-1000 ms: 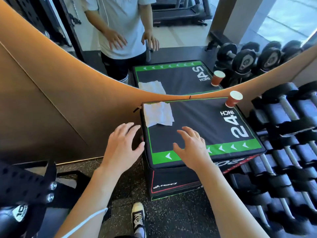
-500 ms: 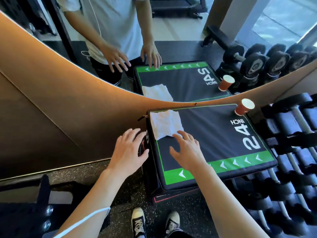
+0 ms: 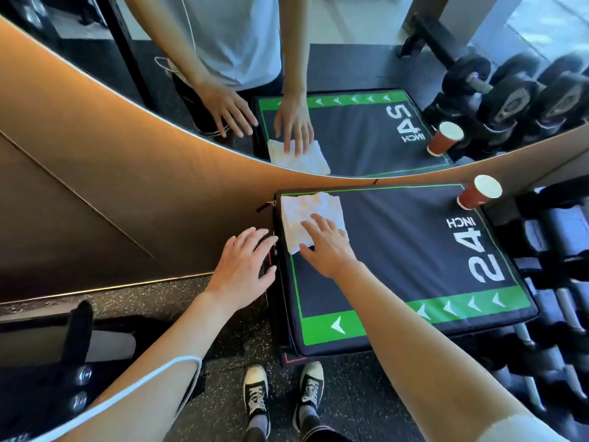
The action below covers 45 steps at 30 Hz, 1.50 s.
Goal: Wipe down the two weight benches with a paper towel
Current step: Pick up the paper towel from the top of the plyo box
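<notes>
A white paper towel (image 3: 306, 215) lies crumpled on the far left corner of a black padded box (image 3: 398, 250) with a green border and "24 INCH" printed on top. My right hand (image 3: 325, 244) rests on the towel's near edge with its fingers spread and nearly straight. My left hand (image 3: 245, 269) hovers with spread fingers just left of the box, beside its left edge, holding nothing. No weight bench shows clearly in this view.
A red paper cup (image 3: 478, 193) stands on the box's far right corner. A dumbbell rack (image 3: 554, 282) flanks the box on the right. A curved wall mirror (image 3: 318, 90) behind it reflects a person, the box and cup. A black machine part (image 3: 47, 362) sits lower left.
My right hand moved forward and left across the box top onto the towel. My left hand moved forward beside the box's left edge. The view tilted downward, closer to the box.
</notes>
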{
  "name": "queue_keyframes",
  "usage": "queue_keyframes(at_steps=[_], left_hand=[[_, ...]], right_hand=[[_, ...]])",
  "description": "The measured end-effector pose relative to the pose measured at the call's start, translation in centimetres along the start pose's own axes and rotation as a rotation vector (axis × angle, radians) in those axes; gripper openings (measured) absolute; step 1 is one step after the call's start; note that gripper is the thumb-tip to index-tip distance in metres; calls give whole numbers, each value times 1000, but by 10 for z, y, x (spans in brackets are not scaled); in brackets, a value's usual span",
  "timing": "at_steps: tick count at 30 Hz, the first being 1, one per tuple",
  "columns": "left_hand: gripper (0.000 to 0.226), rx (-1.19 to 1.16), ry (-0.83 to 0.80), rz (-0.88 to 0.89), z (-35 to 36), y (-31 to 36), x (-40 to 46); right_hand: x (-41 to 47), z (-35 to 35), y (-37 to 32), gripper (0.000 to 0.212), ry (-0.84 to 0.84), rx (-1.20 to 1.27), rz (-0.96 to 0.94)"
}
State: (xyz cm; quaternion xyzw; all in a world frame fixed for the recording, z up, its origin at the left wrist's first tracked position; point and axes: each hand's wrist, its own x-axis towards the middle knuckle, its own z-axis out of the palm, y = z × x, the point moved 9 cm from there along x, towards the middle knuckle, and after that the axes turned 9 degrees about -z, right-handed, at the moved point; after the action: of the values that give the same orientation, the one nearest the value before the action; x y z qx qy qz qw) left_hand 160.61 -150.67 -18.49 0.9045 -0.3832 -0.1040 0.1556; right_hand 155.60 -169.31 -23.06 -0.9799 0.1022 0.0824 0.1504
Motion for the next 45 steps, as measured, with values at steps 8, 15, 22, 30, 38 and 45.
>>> queue_keyframes(at_steps=[8,15,22,30,38,45], left_hand=[[61,22,-6,-14,14,18,-4],[59,19,-30,36,39,67,-7],[55,35,-135,148,90,127,-14],[58,83,-236,175,123,142,-19],[60,76,-208,172,120,137,-21],[67,94,-200,109,118,122,-31]], right_hand=[[1,0,17,42,32,-49,-8],[-74,11,34,40,88,-50,-2],[-162,24,57,48,88,-22,114],[-191,14,81,56,196,-45,88],[-146,28,100,91,-26,-34,-159],[-150,32,105,96,18,-59,-211]])
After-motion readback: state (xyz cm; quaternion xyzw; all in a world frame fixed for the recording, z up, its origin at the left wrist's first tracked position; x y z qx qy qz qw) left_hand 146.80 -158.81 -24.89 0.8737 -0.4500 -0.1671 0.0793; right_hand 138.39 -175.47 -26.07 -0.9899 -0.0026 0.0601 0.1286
